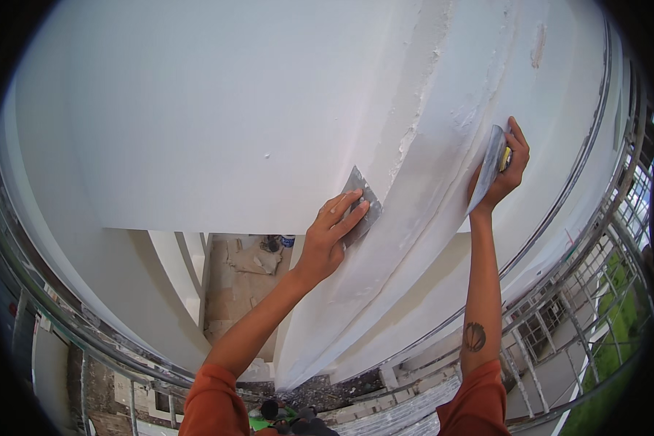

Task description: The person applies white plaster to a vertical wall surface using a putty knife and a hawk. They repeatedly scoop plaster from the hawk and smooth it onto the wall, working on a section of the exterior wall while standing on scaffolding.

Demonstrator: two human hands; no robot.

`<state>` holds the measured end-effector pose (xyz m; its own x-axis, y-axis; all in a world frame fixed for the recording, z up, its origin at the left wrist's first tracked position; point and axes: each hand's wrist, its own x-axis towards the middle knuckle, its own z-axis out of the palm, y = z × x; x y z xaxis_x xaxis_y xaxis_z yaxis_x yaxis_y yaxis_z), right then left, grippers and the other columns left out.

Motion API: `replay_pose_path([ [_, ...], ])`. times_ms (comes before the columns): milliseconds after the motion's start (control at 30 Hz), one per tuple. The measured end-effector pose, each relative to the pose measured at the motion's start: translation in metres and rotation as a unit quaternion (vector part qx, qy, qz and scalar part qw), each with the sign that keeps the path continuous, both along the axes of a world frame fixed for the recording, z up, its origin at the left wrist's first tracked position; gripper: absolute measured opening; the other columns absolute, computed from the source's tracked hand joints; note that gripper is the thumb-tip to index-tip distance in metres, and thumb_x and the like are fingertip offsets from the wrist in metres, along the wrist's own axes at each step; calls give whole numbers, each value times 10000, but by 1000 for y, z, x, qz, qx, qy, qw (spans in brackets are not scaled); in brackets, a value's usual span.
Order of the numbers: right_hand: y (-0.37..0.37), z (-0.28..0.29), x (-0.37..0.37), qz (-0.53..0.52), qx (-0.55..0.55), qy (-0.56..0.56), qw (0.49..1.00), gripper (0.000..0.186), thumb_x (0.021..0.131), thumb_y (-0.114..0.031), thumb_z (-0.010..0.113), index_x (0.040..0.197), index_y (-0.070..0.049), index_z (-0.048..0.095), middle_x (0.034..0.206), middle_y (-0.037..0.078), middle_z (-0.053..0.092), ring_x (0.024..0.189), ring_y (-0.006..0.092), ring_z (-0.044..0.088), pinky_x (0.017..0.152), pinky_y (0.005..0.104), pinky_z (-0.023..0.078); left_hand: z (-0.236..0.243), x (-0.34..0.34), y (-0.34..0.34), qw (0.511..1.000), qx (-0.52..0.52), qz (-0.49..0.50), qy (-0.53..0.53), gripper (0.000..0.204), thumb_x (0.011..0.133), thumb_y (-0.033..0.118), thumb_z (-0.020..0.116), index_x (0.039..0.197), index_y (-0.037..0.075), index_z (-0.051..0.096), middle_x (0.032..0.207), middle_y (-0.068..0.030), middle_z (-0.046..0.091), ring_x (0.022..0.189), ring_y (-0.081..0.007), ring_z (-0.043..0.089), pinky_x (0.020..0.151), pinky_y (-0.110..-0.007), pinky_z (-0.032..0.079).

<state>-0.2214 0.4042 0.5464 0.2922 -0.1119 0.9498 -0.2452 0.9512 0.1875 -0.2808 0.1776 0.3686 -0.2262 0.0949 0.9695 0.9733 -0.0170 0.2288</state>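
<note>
Fingers of the left hand [323, 247] are laid, slightly parted, on a metal blade [363, 224] near the dial's centre; toward two o'clock, a trowel [486, 171] is gripped by the right hand [514, 168], some fingers extended, others hidden.

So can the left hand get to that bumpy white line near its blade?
Probably yes. The left hand holds a metal blade close beside the lower end of the bumpy white line, and nothing seems to stand between them. The upper end might need stretching.
</note>
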Motion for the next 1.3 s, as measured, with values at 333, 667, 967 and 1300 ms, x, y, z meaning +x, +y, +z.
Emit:
replay_pose_path([
  [333,5,1,2,-6,2,-9,1000,180,827,-42,637,995,-65,579,1244,122,610,1148,278,537,977,375,410,-20,-4,-57,987,130,55,-78,579,799,-224,409,1299,25,562,1236,-154,631,1165,-304,604,981,-356,461],
  [667,7,1,1,-1,-27,-8,1000,145,829,3,615,962,-49,588,1226,127,615,1141,297,543,982,388,411,321,-19,-30,987,128,90,46,264,947,185,587,1133,10,654,610,-1,456,557,-95,344,534,-298,320],
  [967,8,2,1,1,-9,3,1000,145,828,-47,647,962,-54,591,1225,117,614,1142,312,541,994,411,385,328,1,-16,993,1,101,69,333,965,71,490,1276,90,607,941,-94,615,844,-207,520,796,-352,424],
  [1300,8,5,5,-16,-8,15,1000,186,800,-46,680,965,-55,594,1209,125,628,1128,305,557,994,412,384,184,-18,-8,996,7,-5,86,717,682,-230,385,1274,108,608,1289,-128,605,1168,-327,585,997,-362,473],
])
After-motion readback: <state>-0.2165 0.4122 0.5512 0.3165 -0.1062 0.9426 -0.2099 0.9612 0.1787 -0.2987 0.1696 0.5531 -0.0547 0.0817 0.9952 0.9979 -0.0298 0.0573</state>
